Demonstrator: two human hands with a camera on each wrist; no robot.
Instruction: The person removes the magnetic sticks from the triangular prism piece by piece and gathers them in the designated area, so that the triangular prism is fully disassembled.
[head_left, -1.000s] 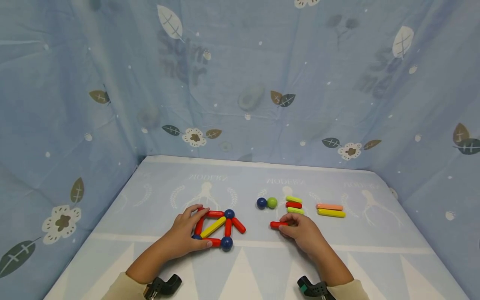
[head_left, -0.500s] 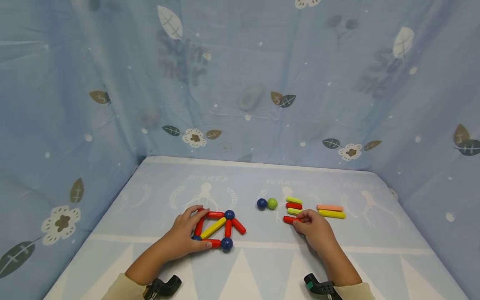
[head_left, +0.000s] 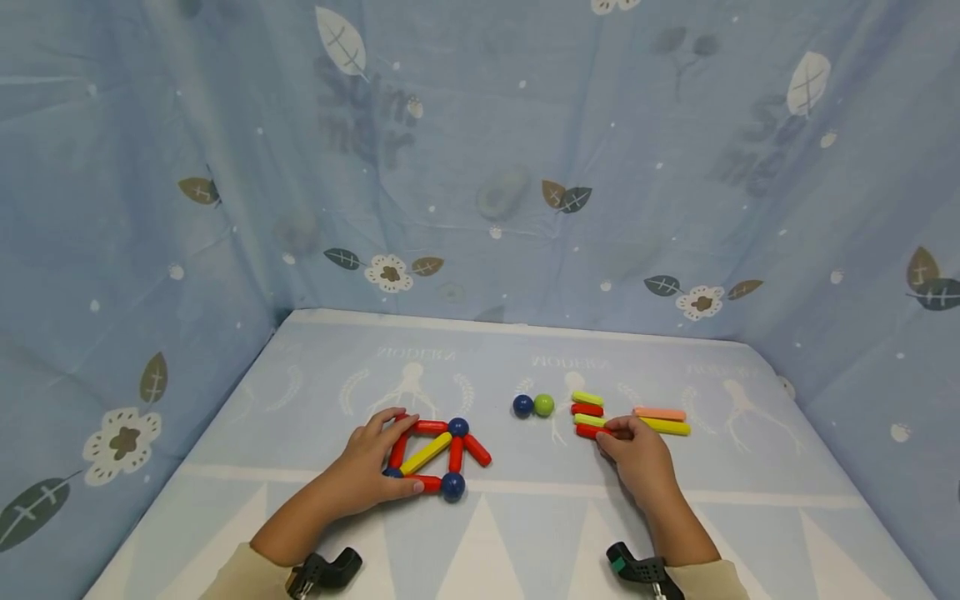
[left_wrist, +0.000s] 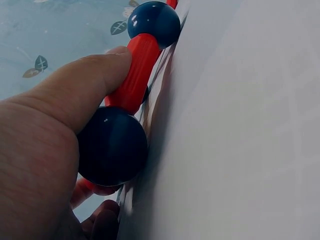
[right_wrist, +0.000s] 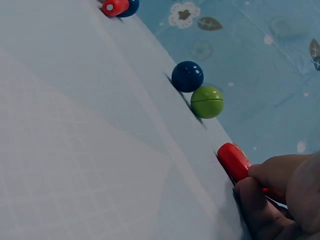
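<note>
On the left of the table lies a flat frame of red magnetic rods [head_left: 456, 456] and blue balls [head_left: 453, 487], crossed by a yellow rod [head_left: 426, 454]. My left hand [head_left: 367, 471] grips its left side, thumb on the near red rod [left_wrist: 136, 75], fingers at the far left corner, which they partly hide. Farther right, my right hand [head_left: 641, 458] pinches a short red rod [head_left: 588, 432] by its right end between thumb and fingers. That rod lies on the table along the near side of a short lime rod [head_left: 590, 420].
Beyond are another red rod [head_left: 587, 410] and lime rod [head_left: 587, 398]. A blue ball [head_left: 523, 406] and a green ball [head_left: 543, 405] touch each other to their left. An orange rod [head_left: 660, 413] and a long yellow rod [head_left: 666, 427] lie right. Patterned curtain [head_left: 480, 167] surrounds the table.
My right hand has carried the red rod right and away from me, up beside the near lime rod. The left hand and the frame have stayed put.
</note>
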